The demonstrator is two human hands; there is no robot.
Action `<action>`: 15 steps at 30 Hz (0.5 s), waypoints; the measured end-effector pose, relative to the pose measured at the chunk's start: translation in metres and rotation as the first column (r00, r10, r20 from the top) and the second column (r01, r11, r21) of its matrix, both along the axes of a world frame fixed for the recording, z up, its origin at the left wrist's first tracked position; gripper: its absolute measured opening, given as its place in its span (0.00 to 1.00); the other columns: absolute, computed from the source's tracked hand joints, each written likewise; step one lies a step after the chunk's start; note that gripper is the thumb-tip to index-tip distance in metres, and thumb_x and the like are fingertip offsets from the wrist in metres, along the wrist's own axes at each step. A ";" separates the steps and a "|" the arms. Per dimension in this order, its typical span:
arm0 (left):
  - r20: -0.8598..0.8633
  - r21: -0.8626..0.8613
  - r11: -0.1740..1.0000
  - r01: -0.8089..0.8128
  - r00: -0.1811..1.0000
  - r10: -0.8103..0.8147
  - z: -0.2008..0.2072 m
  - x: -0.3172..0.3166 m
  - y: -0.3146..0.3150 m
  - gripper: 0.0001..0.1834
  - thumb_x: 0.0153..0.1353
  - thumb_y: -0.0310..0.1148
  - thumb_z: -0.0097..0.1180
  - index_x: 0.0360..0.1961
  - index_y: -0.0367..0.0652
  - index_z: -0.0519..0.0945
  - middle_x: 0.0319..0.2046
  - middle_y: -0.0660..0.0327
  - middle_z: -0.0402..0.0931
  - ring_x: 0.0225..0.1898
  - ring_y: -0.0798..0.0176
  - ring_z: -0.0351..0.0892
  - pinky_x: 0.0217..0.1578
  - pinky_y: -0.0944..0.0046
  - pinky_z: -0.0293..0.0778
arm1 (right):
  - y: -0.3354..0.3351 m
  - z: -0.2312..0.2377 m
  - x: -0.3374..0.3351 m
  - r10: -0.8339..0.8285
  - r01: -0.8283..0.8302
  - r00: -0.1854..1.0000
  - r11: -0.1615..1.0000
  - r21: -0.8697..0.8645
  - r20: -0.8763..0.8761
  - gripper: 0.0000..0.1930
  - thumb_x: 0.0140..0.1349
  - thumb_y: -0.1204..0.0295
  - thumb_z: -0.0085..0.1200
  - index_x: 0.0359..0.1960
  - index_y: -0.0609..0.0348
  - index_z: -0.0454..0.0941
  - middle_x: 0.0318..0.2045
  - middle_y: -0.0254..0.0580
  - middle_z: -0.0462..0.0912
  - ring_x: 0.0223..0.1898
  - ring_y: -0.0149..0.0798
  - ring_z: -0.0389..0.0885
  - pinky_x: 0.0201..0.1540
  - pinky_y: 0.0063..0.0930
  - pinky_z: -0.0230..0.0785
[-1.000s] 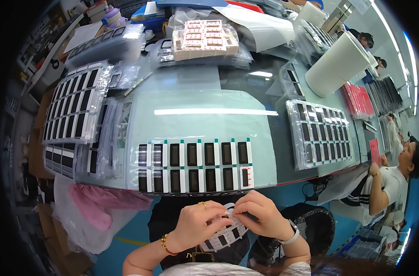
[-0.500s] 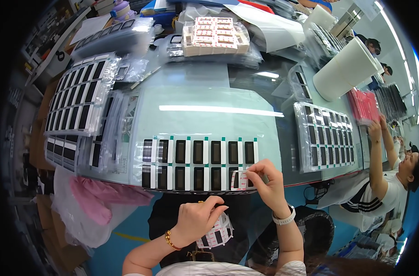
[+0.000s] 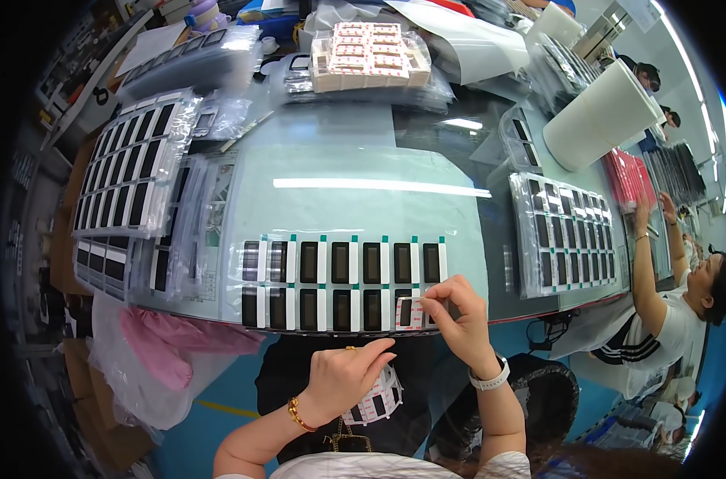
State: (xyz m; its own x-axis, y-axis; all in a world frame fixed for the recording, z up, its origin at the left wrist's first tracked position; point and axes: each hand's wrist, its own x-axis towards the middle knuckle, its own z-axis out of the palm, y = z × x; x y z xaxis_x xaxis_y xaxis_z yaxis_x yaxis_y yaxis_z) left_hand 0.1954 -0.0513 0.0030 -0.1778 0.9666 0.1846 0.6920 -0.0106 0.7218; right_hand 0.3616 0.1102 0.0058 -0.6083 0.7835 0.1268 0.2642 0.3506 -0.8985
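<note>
Two rows of black rectangular panels (image 3: 341,263) with white strips and green tabs lie on a clear sheet at the table's front edge. My right hand (image 3: 461,319) pinches the right edge of a small white frame-shaped sticker (image 3: 416,321) with red print. The sticker lies over a near-row panel at the right; whether it touches that panel I cannot tell. In front of the table edge, my left hand (image 3: 337,385) has its thumb and fingers closed on a curved white sheet of similar frame stickers (image 3: 376,405), which hangs below the hand.
Packed panel sheets are stacked at left (image 3: 132,164) and right (image 3: 566,235). A bundle of printed frame sheets (image 3: 368,49) sits at the back. A white roll (image 3: 602,116) stands at the back right. A co-worker (image 3: 658,299) reaches toward a pink stack (image 3: 629,177) on the right.
My right hand and the frame sticker have shifted slightly left over the panel. My left hand has barely moved. The co-worker's hands have moved apart at the pink stack.
</note>
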 end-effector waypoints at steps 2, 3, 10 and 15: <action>-0.018 0.013 1.000 0.006 1.000 -0.006 0.000 0.000 0.000 0.10 0.62 0.36 0.68 0.43 0.47 0.88 0.16 0.61 0.79 0.14 0.63 0.78 0.17 0.65 0.68 | 0.000 0.001 0.000 0.003 -0.003 1.000 1.000 0.015 -0.001 0.03 0.62 0.82 0.63 0.36 0.65 0.82 0.32 0.35 0.78 0.31 0.25 0.74 0.34 0.19 0.66; -0.019 0.012 1.000 0.006 1.000 -0.006 0.000 0.000 0.000 0.10 0.62 0.36 0.68 0.43 0.47 0.88 0.16 0.61 0.79 0.14 0.63 0.78 0.17 0.65 0.68 | 0.000 0.001 -0.001 0.007 -0.007 1.000 0.999 0.032 -0.003 0.03 0.62 0.82 0.63 0.36 0.65 0.82 0.32 0.35 0.78 0.31 0.26 0.74 0.34 0.19 0.66; -0.090 0.065 0.998 0.018 0.996 -0.012 0.002 0.001 0.002 0.16 0.62 0.33 0.67 0.52 0.48 0.87 0.15 0.64 0.76 0.13 0.65 0.74 0.17 0.65 0.66 | -0.001 0.002 0.000 -0.005 0.005 1.000 0.999 0.037 -0.004 0.03 0.61 0.82 0.63 0.36 0.64 0.82 0.31 0.35 0.78 0.31 0.27 0.74 0.34 0.20 0.67; -0.183 0.038 0.998 0.047 0.982 -0.039 0.001 0.000 0.002 0.20 0.62 0.32 0.66 0.57 0.49 0.85 0.14 0.66 0.72 0.13 0.65 0.72 0.17 0.64 0.64 | -0.001 0.006 -0.002 -0.011 0.011 1.000 0.999 0.035 0.009 0.04 0.60 0.82 0.63 0.35 0.64 0.82 0.31 0.36 0.79 0.32 0.30 0.75 0.34 0.22 0.67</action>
